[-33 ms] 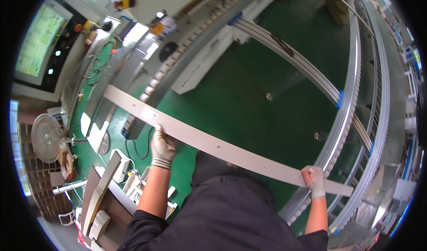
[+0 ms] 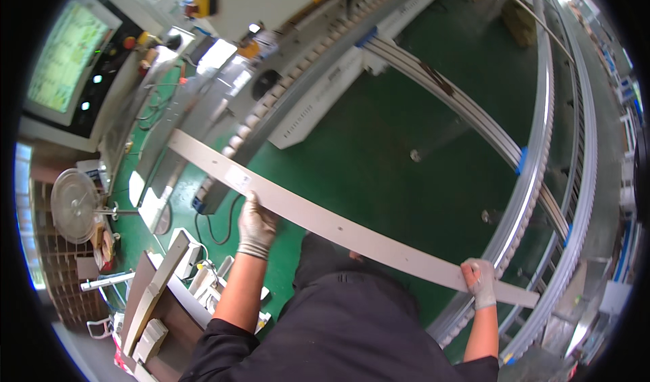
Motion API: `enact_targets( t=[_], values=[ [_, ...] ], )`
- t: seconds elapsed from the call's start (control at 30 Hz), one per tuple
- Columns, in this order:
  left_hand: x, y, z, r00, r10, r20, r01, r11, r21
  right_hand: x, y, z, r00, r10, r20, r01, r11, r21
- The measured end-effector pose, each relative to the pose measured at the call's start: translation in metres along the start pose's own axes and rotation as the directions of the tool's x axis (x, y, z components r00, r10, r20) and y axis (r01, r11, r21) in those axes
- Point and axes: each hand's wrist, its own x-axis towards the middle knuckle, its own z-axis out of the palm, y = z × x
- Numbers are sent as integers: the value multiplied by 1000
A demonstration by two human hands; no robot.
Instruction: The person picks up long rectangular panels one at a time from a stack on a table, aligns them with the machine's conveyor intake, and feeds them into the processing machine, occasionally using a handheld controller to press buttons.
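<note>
A long, flat, pale strip with small holes lies slantwise across my front, its left end farther away than its right. A small white label is stuck on it toward the left end. My left hand, in a pale glove with bare fingertips, grips the strip's near edge just beside the label, thumb on top. Closer to the other end, my right hand, gloved alike, is closed over the strip. The fingers beneath are hidden. The strip's right end passes over the metal rails on that side.
A toothed conveyor rail runs at the far left, a curved silver rail at the right. A crossbar joins them above the green floor. A control screen, a clear disc and stacked boards stand left.
The surroundings and the strip's left part sit slightly farther right in the view. Both hands keep their grip on the strip.
</note>
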Motion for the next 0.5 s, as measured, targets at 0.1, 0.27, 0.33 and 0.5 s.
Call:
enact_targets(
  t=[0.1, 0.27, 0.33, 0.5],
  values=[
    [7, -8, 4, 999, -31, 12, 31, 999, 29, 21, 0, 4, 993, 74, 90, -76, 997, 11],
    [35, -29, 5, 972, -181, 150, 164, 979, 124, 95, -94, 18, 992, -55, 115, 24, 967, 252],
    [40, -13, 17, 954, -252, 163, 205, 943, 261, 128, -146, 26, 955, -170, 245, 119, 971, 208],
    [71, 63, 38, 901, -377, 212, 81, 628, 774, 199, -202, 66, 841, -34, 539, -24, 995, 99]
  ],
)
